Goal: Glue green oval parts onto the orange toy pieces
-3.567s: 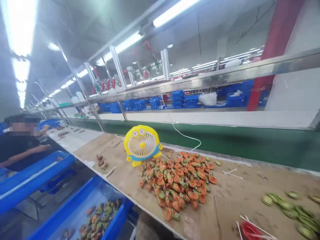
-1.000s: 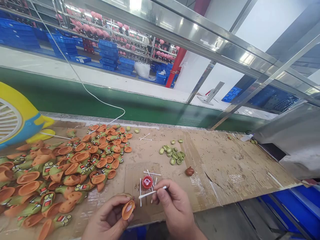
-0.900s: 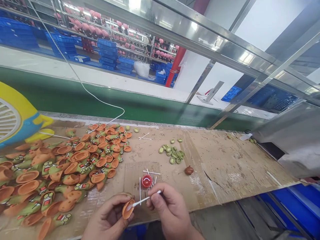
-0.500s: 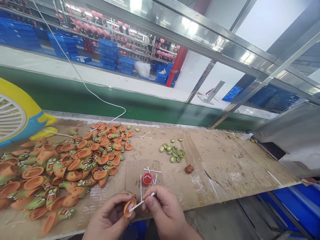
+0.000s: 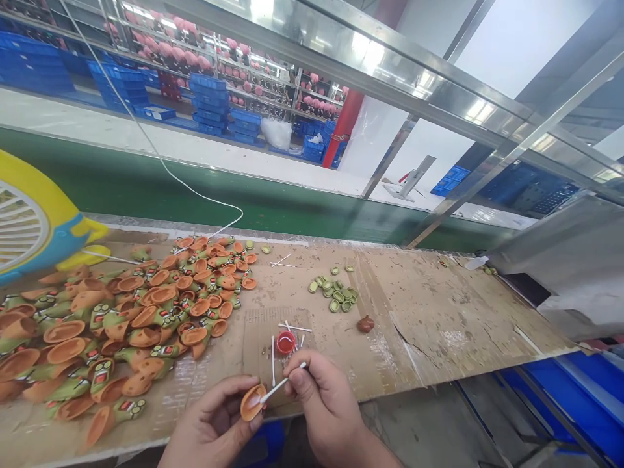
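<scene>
Seen across the bench from left to right: at the far left edge of the frame stands a yellow desk fan [image 5: 29,221], and below it a heap of orange and green moulded toy parts [image 5: 121,318] spreads over the cardboard-covered worktable [image 5: 439,318]. At bottom centre my left hand [image 5: 209,432] is closed in a pinch on one orange shell [image 5: 252,402], hollow side up, at the near edge of the table. Just right of it my right hand [image 5: 324,409] grips a white cotton swab [image 5: 280,385] between thumb and fingers, its tip touching the inside of the shell. Directly above the hands sits a small red cap [image 5: 285,342] with loose swabs lying around it. Further right, in mid-frame, lies a cluster of small green discs [image 5: 335,294] and, below them, a single brown piece [image 5: 365,323]. Blue crates [image 5: 550,403] fill the lower right corner beneath the bench.

By my reading, the step in hand is swabbing the hollow of the shell, with the red cap as the likely source of whatever is being applied; I cannot see its contents. The next move would call for a steady, light sweep of the swab round the cavity, the left pinch holding the shell level, and a free spot on the cardboard to set it down.
</scene>
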A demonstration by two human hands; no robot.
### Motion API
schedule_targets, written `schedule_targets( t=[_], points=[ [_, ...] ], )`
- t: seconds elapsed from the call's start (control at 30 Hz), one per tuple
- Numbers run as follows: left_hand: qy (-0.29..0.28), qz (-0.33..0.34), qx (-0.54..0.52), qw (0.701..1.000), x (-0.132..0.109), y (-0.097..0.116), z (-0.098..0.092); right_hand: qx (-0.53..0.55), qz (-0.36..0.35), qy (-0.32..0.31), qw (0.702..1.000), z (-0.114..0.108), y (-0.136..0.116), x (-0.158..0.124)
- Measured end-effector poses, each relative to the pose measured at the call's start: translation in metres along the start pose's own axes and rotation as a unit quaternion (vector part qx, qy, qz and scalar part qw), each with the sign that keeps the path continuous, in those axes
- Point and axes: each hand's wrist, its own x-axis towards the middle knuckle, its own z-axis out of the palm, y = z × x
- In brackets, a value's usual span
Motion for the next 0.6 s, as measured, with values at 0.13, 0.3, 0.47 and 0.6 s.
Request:
schedule_targets(
  t=[0.13,0.3,0.47,0.6],
  points=[
    [-0.016,-0.012,-0.007,1.0,-0.002,0.004,0.002,-0.008,-0.003,0.004,1.0,-0.002,-0.002,0.0],
    [-0.033,-0.016,-0.008,0.999,-0.002,0.009,0.004,-0.027,-0.034,0.003,0.999,-0.004,-0.003,-0.001],
    [0.022,0.008,0.02,1.0,0.003,0.004,-0.005,-0.07,-0.046,0.058,0.995,-0.018,0.014,0.015],
    [0.04,-0.007,0.045,0.998,0.011,-0.002,-0.018,-0.13,-0.055,0.061,0.988,-0.024,0.033,0.03]
  ],
)
